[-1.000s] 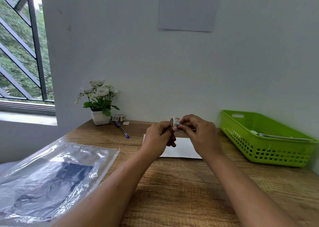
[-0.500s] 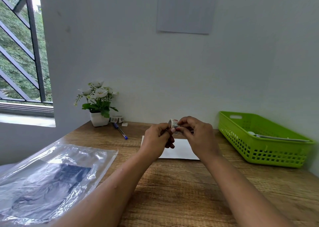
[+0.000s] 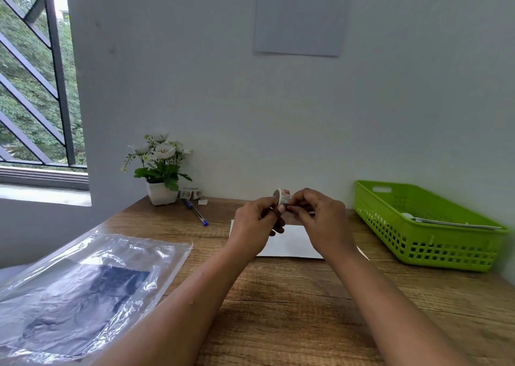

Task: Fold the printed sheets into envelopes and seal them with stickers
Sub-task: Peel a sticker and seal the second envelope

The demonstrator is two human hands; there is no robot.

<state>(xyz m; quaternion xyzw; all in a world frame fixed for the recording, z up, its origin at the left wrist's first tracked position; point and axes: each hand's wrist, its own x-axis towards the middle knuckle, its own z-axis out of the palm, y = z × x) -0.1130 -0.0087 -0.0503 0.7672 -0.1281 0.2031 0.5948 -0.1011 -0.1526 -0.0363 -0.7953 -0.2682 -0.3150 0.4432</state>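
Note:
A small sticker roll [image 3: 283,195] with a printed pattern is held up above the desk between both hands. My left hand [image 3: 255,225] grips the roll from the left. My right hand [image 3: 320,220] pinches at the roll's edge with thumb and fingertips. Below and behind the hands a folded white sheet [image 3: 289,244] lies flat on the wooden desk [image 3: 292,296], partly hidden by my hands.
A green basket [image 3: 426,243] holding flat papers stands at the right. A clear plastic bag [image 3: 80,287] with dark contents lies at the left front. A potted white flower [image 3: 158,170], a second sticker roll [image 3: 191,193] and a blue pen [image 3: 196,212] sit by the wall.
Both hands stay together on the sticker roll with only small finger movement. The view has tilted slightly, showing more of the wall paper above.

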